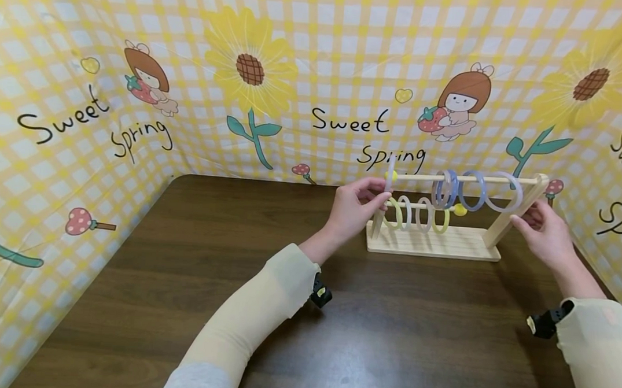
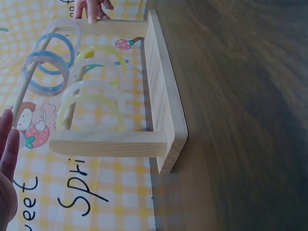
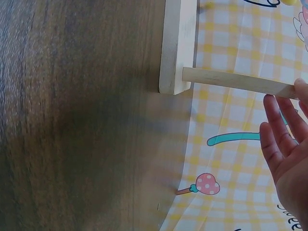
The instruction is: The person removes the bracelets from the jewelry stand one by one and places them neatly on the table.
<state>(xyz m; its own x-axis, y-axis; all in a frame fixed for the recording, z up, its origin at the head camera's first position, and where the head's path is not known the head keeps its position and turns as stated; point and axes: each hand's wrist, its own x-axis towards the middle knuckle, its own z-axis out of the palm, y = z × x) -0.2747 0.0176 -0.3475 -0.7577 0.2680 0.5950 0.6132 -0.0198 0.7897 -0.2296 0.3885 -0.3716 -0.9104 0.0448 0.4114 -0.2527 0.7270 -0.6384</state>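
Two rods of the wooden rack [image 1: 434, 241] carry coloured rings [image 1: 449, 191]; the rack stands at the far right of the tabletop [image 1: 234, 272]. The left hand [image 1: 353, 209] pinches a pale ring [image 1: 390, 175] at the upper rod's left end. The right hand [image 1: 546, 233], fingers straight in a released grip, touches the rack's right post. Patterned cloth [image 1: 191, 67] surrounds everything.
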